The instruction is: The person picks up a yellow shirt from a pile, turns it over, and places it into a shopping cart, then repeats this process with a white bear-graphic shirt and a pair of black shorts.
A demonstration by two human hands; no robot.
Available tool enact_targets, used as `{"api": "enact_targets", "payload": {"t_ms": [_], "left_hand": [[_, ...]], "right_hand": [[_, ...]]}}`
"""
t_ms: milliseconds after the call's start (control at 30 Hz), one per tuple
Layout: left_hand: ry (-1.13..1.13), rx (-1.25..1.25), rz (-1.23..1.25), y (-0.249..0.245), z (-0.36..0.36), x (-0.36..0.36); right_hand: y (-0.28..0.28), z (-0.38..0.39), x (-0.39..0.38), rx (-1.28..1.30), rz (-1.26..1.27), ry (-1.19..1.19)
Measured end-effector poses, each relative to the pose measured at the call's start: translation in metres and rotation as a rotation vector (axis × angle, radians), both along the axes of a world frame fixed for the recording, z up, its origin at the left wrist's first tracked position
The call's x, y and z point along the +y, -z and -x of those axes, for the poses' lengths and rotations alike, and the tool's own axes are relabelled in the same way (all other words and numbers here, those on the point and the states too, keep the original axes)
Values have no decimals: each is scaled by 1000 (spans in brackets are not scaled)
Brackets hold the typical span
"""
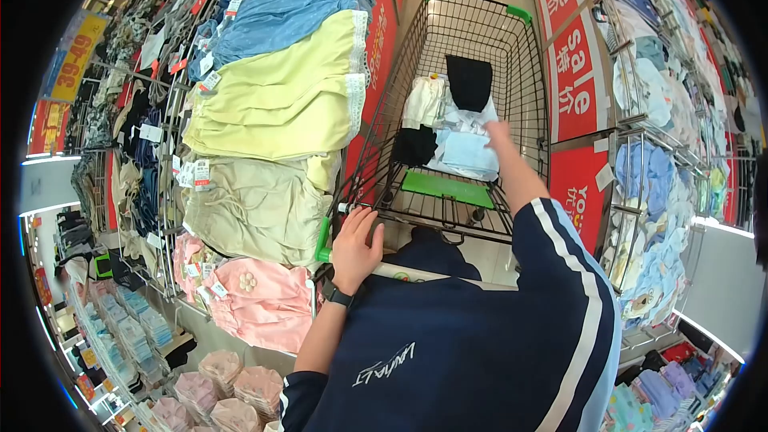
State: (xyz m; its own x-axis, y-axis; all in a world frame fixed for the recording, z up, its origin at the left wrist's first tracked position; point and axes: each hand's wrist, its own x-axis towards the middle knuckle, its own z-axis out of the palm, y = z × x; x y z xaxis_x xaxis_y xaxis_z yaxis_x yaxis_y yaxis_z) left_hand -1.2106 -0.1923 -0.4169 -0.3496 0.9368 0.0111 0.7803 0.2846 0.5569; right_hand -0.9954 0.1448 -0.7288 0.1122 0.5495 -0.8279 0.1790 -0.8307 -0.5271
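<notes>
A black wire shopping cart [524,56] with green corners holds folded clothes. Inside lie a black garment [470,80], a cream one [424,102], a second black one [414,146] and a light blue one [464,152] over white cloth. My right hand [498,138] reaches into the cart at the right edge of the light blue garment; its fingers are small and blurred, and whether they grip cloth is unclear. My left hand [358,248], with a dark watch at the wrist, lies with fingers extended by the left end of the cart handle [416,274], holding nothing.
Left of the cart hang blue [280,20], yellow [276,96], beige [252,208] and pink [264,296] garments with tags. Red sale signs [570,84] and racks of pale clothes [648,168] line the right. Packaged pink items [220,392] stand at the lower left.
</notes>
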Motion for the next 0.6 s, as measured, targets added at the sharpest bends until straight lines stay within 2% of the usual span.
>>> {"api": "enact_targets", "payload": {"t_ms": [33, 67, 133, 167, 267, 300, 400, 500, 600], "left_hand": [[-11, -9, -27, 0, 0, -1], [-28, -17, -55, 0, 0, -2], [-42, -26, -105, 2, -1, 0], [-63, -23, -122, 3, -1, -2], [-82, -3, -139, 0, 0, -2], [-85, -18, -154, 5, 1, -7], [-84, -13, -159, 2, 5, -13], [-80, -72, -242, 0, 9, -23], [-85, -153, -248, -3, 18, -40]], "right_hand": [[19, 8, -32, -183, -91, -183], [71, 9, -62, -384, -169, -493], [64, 23, -126, -498, -317, -957], [50, 33, -149, -506, -358, -1167], [25, 58, -150, -129, -414, -1518], [-4, 67, -151, -108, -534, -1444], [-41, 90, -145, 55, -494, -1349], [-111, 118, -152, 280, -204, -1059], [-193, 150, -166, 407, -405, -967]]}}
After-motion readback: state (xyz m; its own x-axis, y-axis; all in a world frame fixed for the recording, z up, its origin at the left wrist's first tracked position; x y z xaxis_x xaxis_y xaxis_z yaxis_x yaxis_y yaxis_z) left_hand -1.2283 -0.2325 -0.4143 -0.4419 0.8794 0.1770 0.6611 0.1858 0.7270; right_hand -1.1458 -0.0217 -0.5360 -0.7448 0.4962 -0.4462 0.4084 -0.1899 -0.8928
